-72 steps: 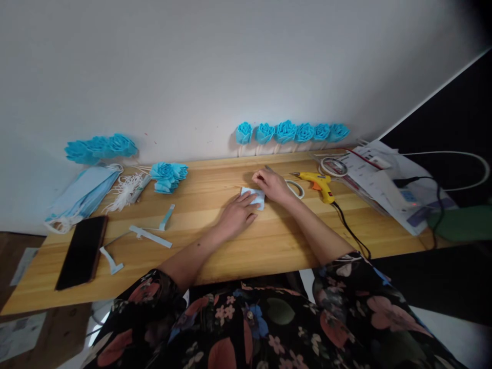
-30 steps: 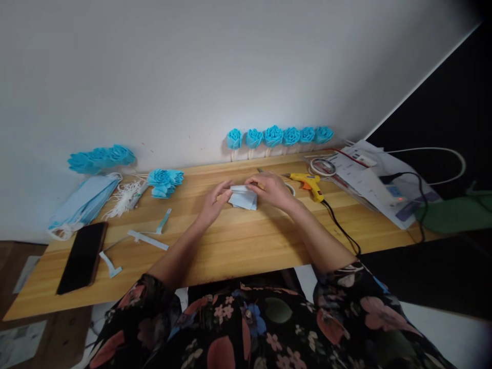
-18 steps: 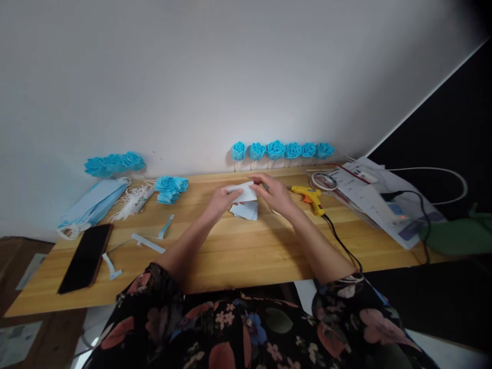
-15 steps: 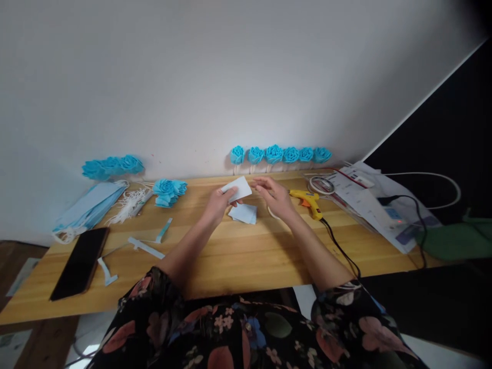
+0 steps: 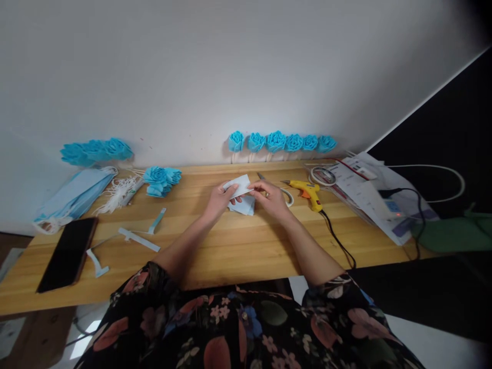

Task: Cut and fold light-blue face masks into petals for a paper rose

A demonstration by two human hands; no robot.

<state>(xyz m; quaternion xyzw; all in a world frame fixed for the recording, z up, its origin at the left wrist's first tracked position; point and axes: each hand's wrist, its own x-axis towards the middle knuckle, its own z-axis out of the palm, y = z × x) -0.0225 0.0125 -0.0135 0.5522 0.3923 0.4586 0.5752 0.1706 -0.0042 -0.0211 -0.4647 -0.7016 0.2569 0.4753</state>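
Observation:
Between both hands, above the wooden table, is a pale blue-white piece of mask fabric [image 5: 239,185]. My left hand [image 5: 221,199] pinches its left side, thumb on top and fingers beneath. With thumb and fingertips, my right hand [image 5: 270,197] grips its right edge. Just under them, more pale blue cut pieces [image 5: 245,206] lie on the table, partly hidden by the hands. Scissors [image 5: 287,196] rest beside my right hand, partly covered by it. A yellow glue gun [image 5: 307,192] lies further right, its nozzle toward the scissors.
Blue flowers [image 5: 275,142] on white stems stand along the wall. More blue flowers [image 5: 159,180], face masks [image 5: 79,192], white ear loops [image 5: 118,193], a phone [image 5: 68,253] and cut strips [image 5: 138,239] are left. A tape roll [image 5: 323,176], papers [image 5: 378,202] and black cord [image 5: 337,240] are right.
My right hand has moved left and taken hold of the fabric piece's right edge. The scissors beside it now show more. The view has shifted slightly.

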